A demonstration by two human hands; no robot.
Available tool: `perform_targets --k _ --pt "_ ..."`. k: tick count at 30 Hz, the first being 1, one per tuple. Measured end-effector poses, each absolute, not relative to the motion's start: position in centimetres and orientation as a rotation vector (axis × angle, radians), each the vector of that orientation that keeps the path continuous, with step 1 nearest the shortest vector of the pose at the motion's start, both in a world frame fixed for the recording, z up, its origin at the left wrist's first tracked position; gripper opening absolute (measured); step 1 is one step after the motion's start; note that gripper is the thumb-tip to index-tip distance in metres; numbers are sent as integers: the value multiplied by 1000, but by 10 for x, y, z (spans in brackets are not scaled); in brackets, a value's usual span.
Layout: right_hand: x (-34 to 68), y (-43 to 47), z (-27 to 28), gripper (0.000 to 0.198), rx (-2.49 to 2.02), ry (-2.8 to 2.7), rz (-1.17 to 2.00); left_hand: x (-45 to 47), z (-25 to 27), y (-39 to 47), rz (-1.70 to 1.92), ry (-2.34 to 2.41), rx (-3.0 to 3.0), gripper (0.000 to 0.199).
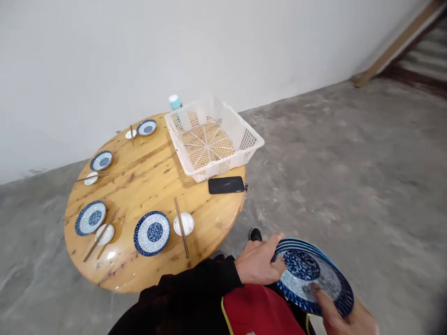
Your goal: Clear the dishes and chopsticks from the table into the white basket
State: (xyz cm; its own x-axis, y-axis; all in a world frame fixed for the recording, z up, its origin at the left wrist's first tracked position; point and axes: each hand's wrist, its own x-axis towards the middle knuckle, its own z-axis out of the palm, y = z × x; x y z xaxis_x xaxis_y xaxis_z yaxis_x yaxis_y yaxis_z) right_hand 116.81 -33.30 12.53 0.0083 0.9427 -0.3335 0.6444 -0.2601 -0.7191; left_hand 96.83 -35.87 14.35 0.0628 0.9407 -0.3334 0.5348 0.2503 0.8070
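Note:
A stack of blue-and-white plates (301, 265) is held tilted in front of my body, off the right side of the table. My left hand (261, 260) grips its left rim, with the fingers partly hidden. On the lower right, my right hand (344, 316) clasps the stack, its thumb lying over the top plate and the other fingers hidden beneath. Several rims show at the stack's upper edge. Closest to the hands on the table are a black phone (226, 184) and a small white dish (183, 224) with chopsticks (181, 228) across it.
The round wooden table (153, 186) bears several place settings, including a patterned plate (152, 233) near its front edge. A white plastic basket (258, 141) stands at the back right, overhanging the edge, beside a light-blue bottle (175, 102). A white wall (195, 46) rises behind.

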Motion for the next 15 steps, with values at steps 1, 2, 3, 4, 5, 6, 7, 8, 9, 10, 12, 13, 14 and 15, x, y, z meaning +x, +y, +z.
perform_targets --k 1,2,3,4,5,6,7,8,9,10,12,13,14,15 --pt "1164 -310 127 46 -1877 -1694 1143 968 146 -347 594 1646 1378 56" --pt "1161 -287 129 49 -1823 -1760 1157 969 149 -335 641 1698 1347 54" --pt "1159 -263 131 52 -1772 -1827 1169 970 152 -322 691 1751 1312 54" --pt "1157 -240 133 55 -1720 -1892 1182 971 157 -310 739 1805 1272 53" --pt "1155 -217 135 57 -1662 -1954 1199 973 161 -298 788 1857 1229 53" --pt "1153 -195 138 58 -1594 -2012 1215 975 166 -286 840 1906 1189 53" --pt "1149 -175 140 59 -1517 -2063 1227 976 171 -275 895 1952 1155 52" --pt "1144 -155 143 59 -1433 -2105 1232 977 176 -265 951 1996 1126 52" --pt "1138 -137 146 60 -1347 -2140 1230 977 180 -255 1005 2039 1099 52" --pt "1130 -121 149 60 -1260 -2172 1227 976 185 -246 1054 2081 1072 52" --pt "1110 -93 158 58 -1100 -2228 1232 970 194 -230 1118 2168 1013 53" --pt "1098 -81 163 57 -1024 -2250 1239 964 199 -224 1129 2213 981 53" --pt "1084 -71 169 55 -948 -2268 1246 957 203 -218 1131 2260 954 54" --pt "1070 -62 175 53 -872 -2284 1256 949 208 -213 1134 2303 935 54"
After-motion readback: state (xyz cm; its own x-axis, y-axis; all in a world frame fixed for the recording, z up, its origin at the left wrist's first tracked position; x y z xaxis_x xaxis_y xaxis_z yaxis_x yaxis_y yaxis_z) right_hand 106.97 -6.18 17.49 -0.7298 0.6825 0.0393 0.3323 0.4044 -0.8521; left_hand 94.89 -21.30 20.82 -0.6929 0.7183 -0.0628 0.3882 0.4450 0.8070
